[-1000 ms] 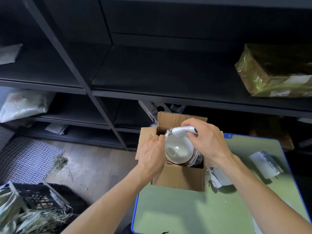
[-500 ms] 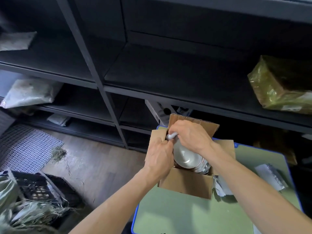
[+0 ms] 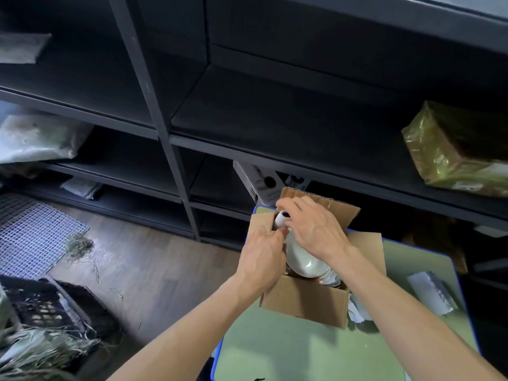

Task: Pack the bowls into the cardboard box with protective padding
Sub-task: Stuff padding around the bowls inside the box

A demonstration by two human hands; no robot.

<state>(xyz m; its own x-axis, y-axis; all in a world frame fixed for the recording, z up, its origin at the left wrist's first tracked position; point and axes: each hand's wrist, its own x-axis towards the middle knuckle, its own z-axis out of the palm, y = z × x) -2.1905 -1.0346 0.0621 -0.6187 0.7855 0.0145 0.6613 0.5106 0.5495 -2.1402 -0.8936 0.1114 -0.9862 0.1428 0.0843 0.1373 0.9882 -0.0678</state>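
Your right hand (image 3: 310, 229) reaches over the far left corner of the cardboard box (image 3: 302, 302), wrist arched, fingers curled down around a white padding roll (image 3: 280, 220). Your left hand (image 3: 264, 254) comes in along the box's left wall, thumb tip up against the roll's lower end, the other fingers curled. Whether it grips the roll or the wall, I cannot tell. Both forearms stretch out from the bottom of the view.

One white bowl (image 3: 302, 261) lies inside the box, tilted, with your right palm above its far rim. Silvery wrapping (image 3: 331, 279) peeks out at its near right edge.

The box, flaps up, stands on the green table (image 3: 288, 353). Two silver padding pieces lie there: a crumpled piece (image 3: 357, 312) touching the box, and a flat piece (image 3: 431, 292) further right.

One wrapped parcel (image 3: 453, 149) sits on the dark shelving (image 3: 247, 119) behind.
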